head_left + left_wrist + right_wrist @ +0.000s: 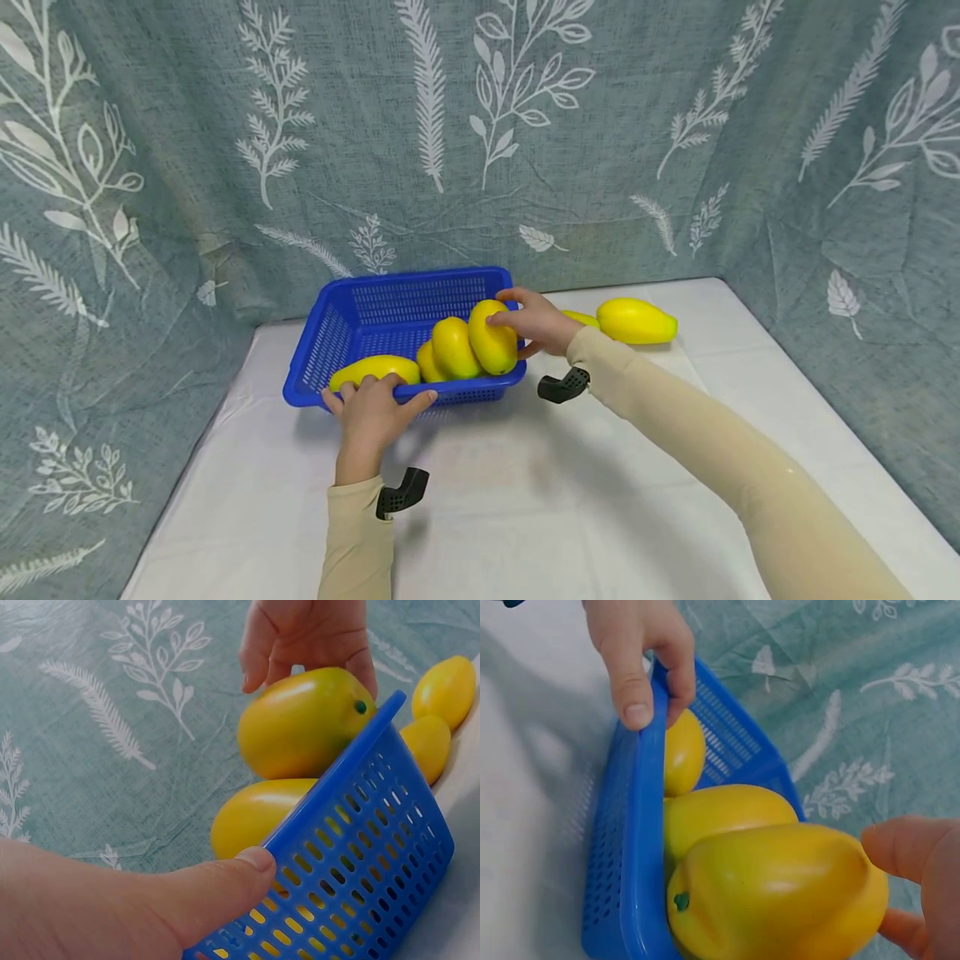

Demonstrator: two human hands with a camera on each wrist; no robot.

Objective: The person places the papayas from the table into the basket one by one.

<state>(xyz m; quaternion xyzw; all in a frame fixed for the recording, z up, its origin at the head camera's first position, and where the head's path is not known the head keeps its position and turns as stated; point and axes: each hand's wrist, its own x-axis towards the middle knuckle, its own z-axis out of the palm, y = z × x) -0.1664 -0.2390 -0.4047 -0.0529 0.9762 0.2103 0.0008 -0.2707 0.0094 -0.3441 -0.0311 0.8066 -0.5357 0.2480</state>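
Note:
A blue plastic basket (pixel 347 298) with slotted walls holds several yellow mangoes along its near side. My left hand (pixel 372 417) grips the near rim, thumb outside and fingers over the inside, beside a mango (pixel 382 367) lying lengthwise. At the basket's right end, my right hand (pixel 543 323) is at the topmost mango (pixel 492 337), its fingers loosely spread around the far end. In the right wrist view, that mango (pixel 780 892) leans on another mango (pixel 731 814), its green stem tip toward the near rim.
To the right of the basket, a large mango (pixel 636 322) and a partly hidden yellow fruit (pixel 581 318) lie on the white-covered table (pixel 480 517). A grey-green leaf-patterned curtain (pixel 450 225) hangs behind and along both sides.

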